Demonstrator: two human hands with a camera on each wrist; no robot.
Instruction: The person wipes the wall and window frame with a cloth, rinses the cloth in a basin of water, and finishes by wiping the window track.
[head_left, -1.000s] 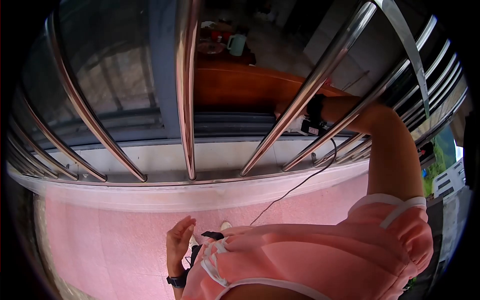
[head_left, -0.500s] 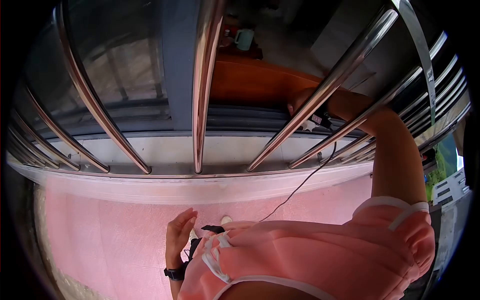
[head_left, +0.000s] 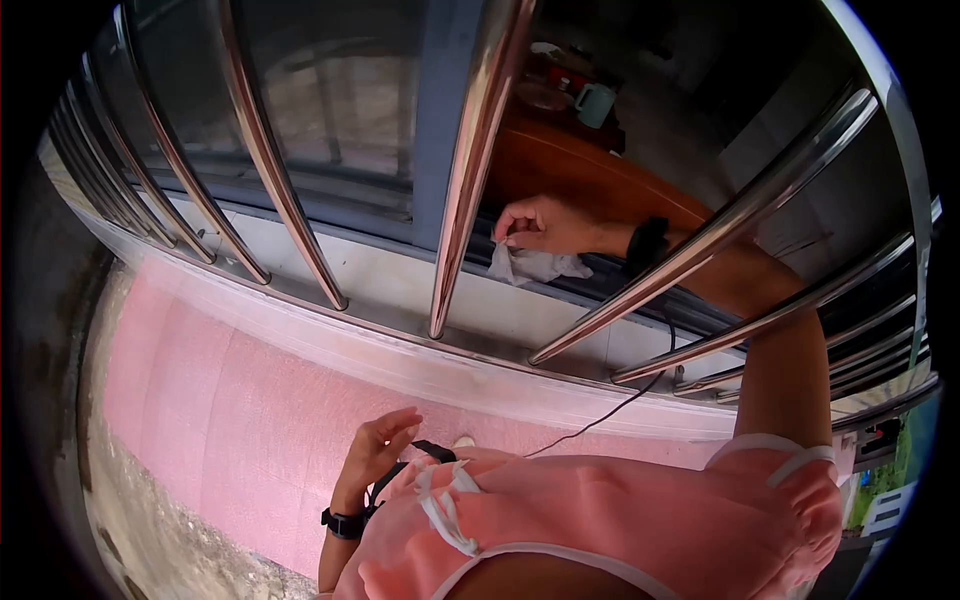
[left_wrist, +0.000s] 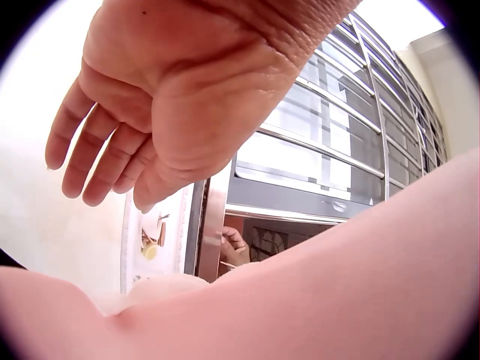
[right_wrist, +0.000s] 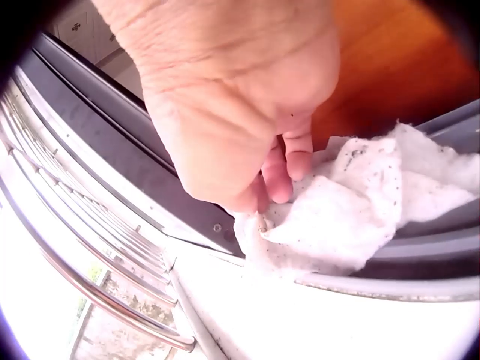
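My right hand [head_left: 548, 226] reaches between the metal bars to the window track [head_left: 600, 285]. Thumb and fingers pinch one corner of a crumpled white tissue [right_wrist: 337, 217], which is dotted with dark specks. The rest of the tissue lies over the grey grooves of the track in the right wrist view. Down by the waist, my left hand [head_left: 382, 442] hangs with loosely bent fingers and nothing in it. The left wrist view shows its palm and separated fingers.
Shiny upright bars [head_left: 475, 150] of a window guard stand in front of the white sill [head_left: 380, 265]. An orange-brown wooden panel [head_left: 620, 180] is just inside, with a pale green jug [head_left: 595, 105] beyond. A thin dark cable [head_left: 600, 420] hangs below the sill.
My right hand has moved left along the track, from behind a bar into the gap, with the tissue. The head view has tilted and shifted. The left hand stays by the waist.
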